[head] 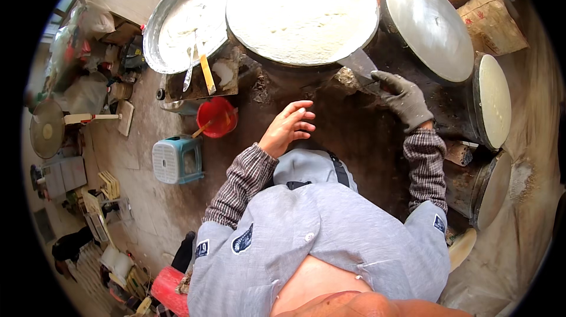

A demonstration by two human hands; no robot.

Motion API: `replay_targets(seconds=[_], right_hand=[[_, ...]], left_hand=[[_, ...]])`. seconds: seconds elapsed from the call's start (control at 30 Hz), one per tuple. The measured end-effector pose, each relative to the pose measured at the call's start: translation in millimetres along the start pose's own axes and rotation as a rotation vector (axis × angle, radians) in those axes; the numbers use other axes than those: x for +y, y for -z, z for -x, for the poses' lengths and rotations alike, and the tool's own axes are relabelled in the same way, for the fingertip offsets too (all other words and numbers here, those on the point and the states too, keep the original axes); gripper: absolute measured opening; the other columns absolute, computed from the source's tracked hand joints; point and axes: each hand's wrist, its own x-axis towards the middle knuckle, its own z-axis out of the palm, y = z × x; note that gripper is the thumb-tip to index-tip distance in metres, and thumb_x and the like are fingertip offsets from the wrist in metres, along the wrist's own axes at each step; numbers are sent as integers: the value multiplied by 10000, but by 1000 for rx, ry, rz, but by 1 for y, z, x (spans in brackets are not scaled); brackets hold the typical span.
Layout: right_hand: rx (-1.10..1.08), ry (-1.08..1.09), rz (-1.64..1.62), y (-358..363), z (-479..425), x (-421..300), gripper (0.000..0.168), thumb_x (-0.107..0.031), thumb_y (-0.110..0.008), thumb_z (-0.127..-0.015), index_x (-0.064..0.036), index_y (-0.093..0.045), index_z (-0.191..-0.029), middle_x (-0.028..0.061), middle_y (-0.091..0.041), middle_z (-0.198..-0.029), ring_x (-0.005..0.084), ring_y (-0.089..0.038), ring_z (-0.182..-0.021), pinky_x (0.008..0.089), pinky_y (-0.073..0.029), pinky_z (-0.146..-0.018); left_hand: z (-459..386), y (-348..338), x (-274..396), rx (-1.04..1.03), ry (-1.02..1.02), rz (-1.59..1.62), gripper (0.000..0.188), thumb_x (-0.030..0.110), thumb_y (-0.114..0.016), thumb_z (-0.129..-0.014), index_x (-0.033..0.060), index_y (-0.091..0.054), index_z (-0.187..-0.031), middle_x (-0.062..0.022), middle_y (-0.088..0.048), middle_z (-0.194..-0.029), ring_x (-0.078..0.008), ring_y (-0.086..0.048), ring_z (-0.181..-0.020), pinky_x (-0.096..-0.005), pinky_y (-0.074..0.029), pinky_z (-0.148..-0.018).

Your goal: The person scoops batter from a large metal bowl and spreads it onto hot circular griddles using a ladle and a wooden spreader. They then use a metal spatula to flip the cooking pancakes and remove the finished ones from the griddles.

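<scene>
My right hand [404, 98], in a grey work glove, grips a flat metal scraper [358, 65]. The scraper's blade reaches the near right edge of a large round griddle [265, 58]. A broad pale sheet of batter or dough [305, 21] covers that griddle; its far part is washed out by glare. My left hand [289, 124] is bare and holds nothing. Its fingers are loosely bent and apart, in front of my body and short of the griddle. To the left, a metal basin [152, 47] contains pale batter [185, 25], with a metal spoon [190, 67] and a yellow-handled tool [205, 69] leaning in it.
Along the right stand a griddle with a bare metal top [429, 29], another with a pale sheet [494, 100], and a third round top [493, 191]. A red bucket [216, 116] and a blue stool [177, 160] sit left. An electric fan [46, 129] stands farther left.
</scene>
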Motion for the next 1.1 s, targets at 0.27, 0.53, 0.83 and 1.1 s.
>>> replay_targets(seconds=[0.27, 0.53, 0.83, 1.1], right_hand=[[50, -46, 205, -83, 13, -72, 402, -71, -668, -849, -176, -649, -1236, 84, -684, -1043, 238, -691, -903, 318, -544, -764], [-12, -369, -549, -125, 17, -135, 426, -96, -674, -880, -155, -599, -1295, 78, -679, -1023, 186, -668, -864, 336, -555, -760], [416, 205, 758, -139, -81, -70, 423, -105, -700, -743, -213, -660, -1151, 11, -677, -1137, 192, -566, -1181, 428, -390, -960], [207, 411, 612, -100, -114, -79, 137, -212, -732, -779, -179, -695, -907, -9, -706, -997, 199, -630, -1040, 393, -400, -959]], left_hand=[[-31, 6, 30, -92, 17, -64, 350, 347, -499, -1021, 128, -498, -1294, -33, -583, -1101, -136, -618, -947, -300, -522, -802], [-33, 15, 47, -21, -78, 61, 303, 328, -502, -1015, 73, -596, -1147, -47, -674, -1065, -147, -643, -966, -338, -511, -877], [-16, 33, 63, -73, -55, 24, 328, 305, -500, -1013, 49, -592, -1196, -73, -694, -977, -143, -661, -876, -318, -547, -797], [12, 41, 70, 21, -29, 8, 332, 282, -502, -1013, 9, -591, -1180, -51, -667, -908, -120, -647, -838, -300, -552, -764]])
